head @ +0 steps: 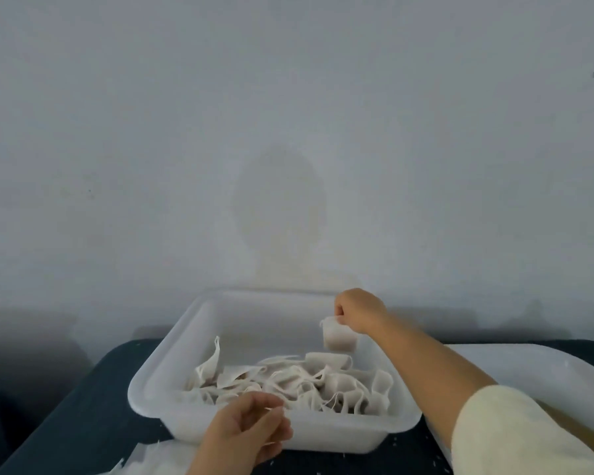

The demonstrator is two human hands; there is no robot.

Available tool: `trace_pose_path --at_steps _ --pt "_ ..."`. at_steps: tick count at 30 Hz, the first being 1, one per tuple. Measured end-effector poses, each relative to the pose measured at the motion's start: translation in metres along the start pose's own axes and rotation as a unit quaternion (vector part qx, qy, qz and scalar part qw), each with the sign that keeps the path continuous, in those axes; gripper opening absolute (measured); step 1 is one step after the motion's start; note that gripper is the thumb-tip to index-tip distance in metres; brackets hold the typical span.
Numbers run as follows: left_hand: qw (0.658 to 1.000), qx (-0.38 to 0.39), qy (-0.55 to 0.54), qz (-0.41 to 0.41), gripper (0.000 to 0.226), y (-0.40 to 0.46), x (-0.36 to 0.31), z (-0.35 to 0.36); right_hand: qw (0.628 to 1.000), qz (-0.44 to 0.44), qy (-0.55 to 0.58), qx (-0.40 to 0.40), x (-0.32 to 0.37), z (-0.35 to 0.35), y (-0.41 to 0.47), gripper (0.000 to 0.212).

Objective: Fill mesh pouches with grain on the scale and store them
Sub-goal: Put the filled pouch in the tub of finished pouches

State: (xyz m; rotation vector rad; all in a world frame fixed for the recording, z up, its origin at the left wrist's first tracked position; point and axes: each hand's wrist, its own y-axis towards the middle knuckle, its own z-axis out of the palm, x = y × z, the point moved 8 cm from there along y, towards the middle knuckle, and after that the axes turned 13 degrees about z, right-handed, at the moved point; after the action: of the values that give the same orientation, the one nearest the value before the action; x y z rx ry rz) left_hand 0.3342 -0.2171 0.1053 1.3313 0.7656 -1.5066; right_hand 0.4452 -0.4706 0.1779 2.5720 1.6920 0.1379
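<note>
My right hand (356, 310) is out over the far right corner of the white tub (158, 378), fingers curled round the top of a filled pouch (339, 338) that hangs above the tub's floor. Below it a heap of pouches (288, 382) lies across the near half of the tub. My left hand (251, 431) sits at the near rim, fingers curled, pinching a thin string (274, 409). The tub rests on a dark table (93, 416).
</note>
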Motion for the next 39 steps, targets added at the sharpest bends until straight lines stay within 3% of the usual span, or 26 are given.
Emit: trace_pose_path --at_steps 12,22,26,30,36,39 --pt "0.998 0.026 0.064 -0.004 0.006 -0.011 0.016 -0.002 0.993 -0.005 -0.021 0.117 -0.019 0.064 -0.023 0.024" --pt "0.993 0.029 0.116 0.002 0.006 -0.023 0.001 0.007 0.996 -0.028 0.041 0.078 -0.012 0.015 -0.048 0.021" --pt "0.987 0.022 0.159 0.02 0.006 -0.041 -0.012 0.0 0.987 -0.073 0.139 0.044 0.022 -0.024 -0.087 0.011" --pt "0.987 0.015 0.157 0.034 0.009 -0.064 -0.019 -0.013 0.957 -0.146 0.241 0.072 0.073 -0.036 -0.149 0.008" --pt "0.987 -0.027 0.149 0.044 0.01 -0.1 -0.027 -0.052 0.944 -0.235 0.201 0.117 0.143 -0.003 -0.229 0.015" --pt "0.971 -0.046 0.224 0.067 0.01 -0.12 -0.035 -0.08 0.937 -0.256 0.161 0.175 0.171 0.028 -0.257 0.025"
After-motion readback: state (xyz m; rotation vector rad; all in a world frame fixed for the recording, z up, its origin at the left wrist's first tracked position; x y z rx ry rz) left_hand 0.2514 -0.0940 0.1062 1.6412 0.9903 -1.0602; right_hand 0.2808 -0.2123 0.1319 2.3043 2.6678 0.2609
